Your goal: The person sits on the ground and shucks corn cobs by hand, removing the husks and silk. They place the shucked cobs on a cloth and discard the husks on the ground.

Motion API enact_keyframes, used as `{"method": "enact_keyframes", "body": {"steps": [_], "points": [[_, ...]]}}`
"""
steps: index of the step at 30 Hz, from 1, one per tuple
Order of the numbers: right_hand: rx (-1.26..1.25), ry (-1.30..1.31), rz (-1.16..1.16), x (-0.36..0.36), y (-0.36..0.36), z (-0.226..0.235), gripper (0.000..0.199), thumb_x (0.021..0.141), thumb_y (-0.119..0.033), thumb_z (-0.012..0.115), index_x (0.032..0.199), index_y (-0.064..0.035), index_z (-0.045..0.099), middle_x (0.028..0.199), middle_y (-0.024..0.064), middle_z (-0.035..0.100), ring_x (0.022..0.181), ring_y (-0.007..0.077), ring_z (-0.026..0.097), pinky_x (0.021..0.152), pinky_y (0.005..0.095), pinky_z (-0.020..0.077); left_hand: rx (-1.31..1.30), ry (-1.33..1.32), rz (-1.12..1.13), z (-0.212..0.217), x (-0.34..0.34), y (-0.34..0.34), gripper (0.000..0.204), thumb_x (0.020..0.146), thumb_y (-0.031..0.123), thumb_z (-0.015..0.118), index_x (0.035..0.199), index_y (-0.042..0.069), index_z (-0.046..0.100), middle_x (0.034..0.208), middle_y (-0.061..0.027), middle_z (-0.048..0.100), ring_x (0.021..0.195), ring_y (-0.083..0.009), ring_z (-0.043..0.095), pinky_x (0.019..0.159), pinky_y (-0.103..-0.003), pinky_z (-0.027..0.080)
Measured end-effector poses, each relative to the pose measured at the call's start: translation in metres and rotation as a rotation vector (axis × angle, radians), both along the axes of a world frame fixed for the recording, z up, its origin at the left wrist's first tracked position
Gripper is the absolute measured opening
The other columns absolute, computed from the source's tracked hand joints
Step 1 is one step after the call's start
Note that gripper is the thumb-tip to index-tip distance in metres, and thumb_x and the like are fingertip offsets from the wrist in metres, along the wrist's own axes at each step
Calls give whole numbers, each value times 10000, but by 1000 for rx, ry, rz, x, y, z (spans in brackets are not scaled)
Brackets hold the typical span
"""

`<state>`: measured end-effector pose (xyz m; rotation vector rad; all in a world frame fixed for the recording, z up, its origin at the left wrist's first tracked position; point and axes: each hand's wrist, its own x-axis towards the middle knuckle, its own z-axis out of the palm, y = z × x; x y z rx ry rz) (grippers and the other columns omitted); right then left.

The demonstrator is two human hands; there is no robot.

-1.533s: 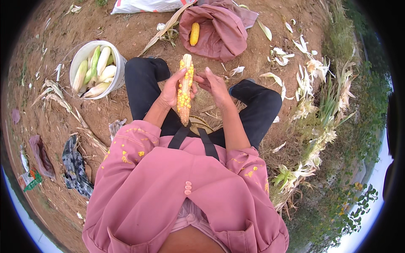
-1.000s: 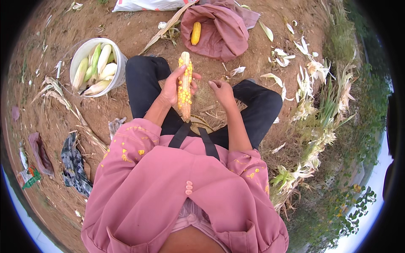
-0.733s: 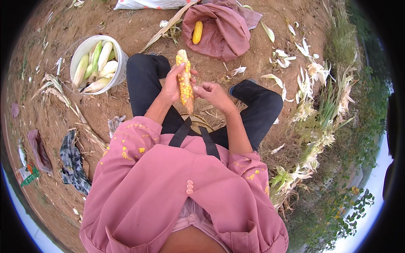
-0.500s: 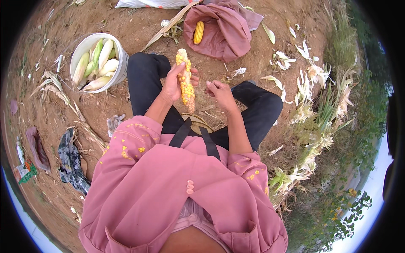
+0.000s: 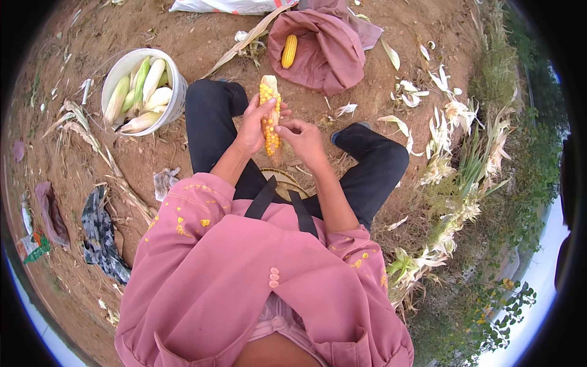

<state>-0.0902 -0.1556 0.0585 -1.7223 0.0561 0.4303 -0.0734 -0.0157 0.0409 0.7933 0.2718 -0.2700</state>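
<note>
Ground: bare brown soil [image 5: 183, 40], littered with dry scraps. Upper edge: a white sack [image 5: 226, 5] with red marks, partly in view; a long dried leaf [image 5: 249, 40] runs obliquely below it. Left side: a dry stalk [image 5: 113, 165] lying at a slant, a pale crumpled rag [image 5: 165, 183], a camouflage-patterned cloth [image 5: 103, 235], a maroon cloth [image 5: 51, 214] and, near the latter, a green, orange and white wrapper [image 5: 36, 251]. Right side: loose pale husks [image 5: 409, 95], a long husk heap [image 5: 449, 226], green blades [image 5: 480, 156], dense shrubbery [image 5: 532, 177], a leafy plant [image 5: 504, 318]. Pale sky [image 5: 544, 263] shows at the lower right rim.
</note>
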Motion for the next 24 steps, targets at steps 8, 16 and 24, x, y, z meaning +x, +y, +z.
{"method": "enact_keyframes", "body": {"steps": [8, 16, 24], "points": [[-263, -50, -4, 1, 2, -2, 217, 739, -188, 676, 822, 13, 670, 698, 62, 656, 621, 76, 557, 587, 254, 447, 121, -24, 46, -2, -2, -8, 346, 848, 153, 576, 1123, 28, 408, 932, -115, 568, 843, -199, 605, 735, -324, 519], [-268, 32, -127, 3, 2, -15, 200, 708, -188, 635, 777, -1, 657, 668, 116, 638, 623, 159, 613, 575, 302, 457, 42, -4, 47, -3, -1, -6, 301, 869, 179, 547, 1094, 30, 416, 933, -132, 572, 838, -225, 610, 743, -343, 523], [-542, -119, -203, 3, -44, -73, 204, 772, -190, 618, 773, 12, 648, 674, 93, 630, 610, 147, 581, 588, 270, 454, -300, 76, 74, 7, 5, 3, 291, 922, 289, 420, 1053, 30, 396, 977, -209, 553, 908, -343, 588, 839, -453, 492]]}}
